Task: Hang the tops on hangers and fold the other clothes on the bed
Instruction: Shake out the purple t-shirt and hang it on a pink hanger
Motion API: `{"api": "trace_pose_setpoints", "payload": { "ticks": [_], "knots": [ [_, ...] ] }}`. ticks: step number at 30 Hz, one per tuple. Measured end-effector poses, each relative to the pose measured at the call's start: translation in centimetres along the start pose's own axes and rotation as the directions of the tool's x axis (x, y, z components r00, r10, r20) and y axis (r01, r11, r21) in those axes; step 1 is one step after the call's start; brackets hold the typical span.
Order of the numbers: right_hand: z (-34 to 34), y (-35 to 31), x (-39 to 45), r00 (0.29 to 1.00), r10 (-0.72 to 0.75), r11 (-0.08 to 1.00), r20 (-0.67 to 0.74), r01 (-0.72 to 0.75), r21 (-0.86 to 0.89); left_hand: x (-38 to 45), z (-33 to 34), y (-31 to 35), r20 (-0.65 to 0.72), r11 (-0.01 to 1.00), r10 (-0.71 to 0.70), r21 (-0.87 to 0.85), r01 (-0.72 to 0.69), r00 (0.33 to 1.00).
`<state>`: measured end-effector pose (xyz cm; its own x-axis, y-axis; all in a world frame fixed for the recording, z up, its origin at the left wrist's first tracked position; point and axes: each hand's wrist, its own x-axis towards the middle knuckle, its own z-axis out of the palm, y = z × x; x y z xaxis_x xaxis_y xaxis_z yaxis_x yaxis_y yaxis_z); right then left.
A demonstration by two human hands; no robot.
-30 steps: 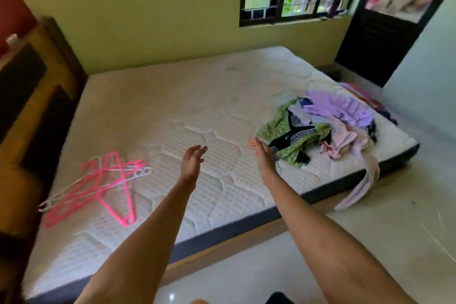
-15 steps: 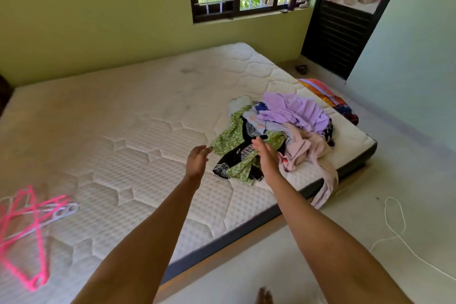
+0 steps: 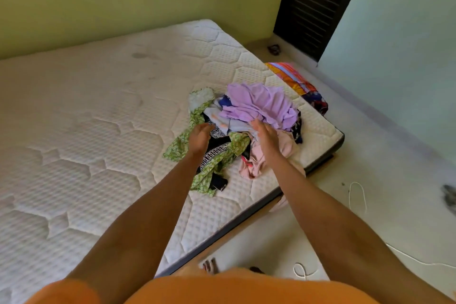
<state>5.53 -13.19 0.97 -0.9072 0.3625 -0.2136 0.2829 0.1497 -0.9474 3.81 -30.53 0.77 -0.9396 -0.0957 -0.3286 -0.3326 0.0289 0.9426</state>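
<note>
While the pile (image 3: 249, 131) sits heaped at the bed's (image 3: 98, 131) near right corner, both hands reach in.
Left hand (image 3: 199, 138) spread flat over green cloth (image 3: 182, 145); right hand (image 3: 265, 136) relaxed, empty, beside lilac top (image 3: 259, 103), probably picking one garment to sort.

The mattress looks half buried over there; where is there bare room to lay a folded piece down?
The mattress lies bare left of the clothes pile, back to the green wall, and forward to its near edge. A narrow bare strip runs between the pile and the right edge. The right near corner is crowded: both hands, left and right, reach into the pile.
</note>
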Motion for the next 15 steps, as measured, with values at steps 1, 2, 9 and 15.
{"api": "trace_pose_setpoints", "payload": {
  "ticks": [1,2,9,15],
  "knots": [
    [-0.7,-0.3,0.9,1.0,-0.001,1.0,-0.009,0.001,-0.017,0.8,1.1,0.0,0.023,1.0,-0.003,0.005,0.003,1.0],
    [-1.2,-0.4,1.8,1.0,0.006,1.0,-0.027,-0.006,-0.013,1.5,2.0,0.1,0.043,1.0,-0.006,0.012,0.006,0.999],
    [-3.5,0.9,8.5,0.993,0.113,0.994,-0.028,-0.113,0.015,7.2,7.4,0.1,-0.006,0.976,-0.079,0.203,0.078,0.997],
    [-5.8,3.6,17.4,0.986,0.152,0.945,0.067,-0.125,-0.303,13.2,13.5,-1.3,-0.091,0.954,-0.178,0.228,0.194,0.98]
  ]
}}
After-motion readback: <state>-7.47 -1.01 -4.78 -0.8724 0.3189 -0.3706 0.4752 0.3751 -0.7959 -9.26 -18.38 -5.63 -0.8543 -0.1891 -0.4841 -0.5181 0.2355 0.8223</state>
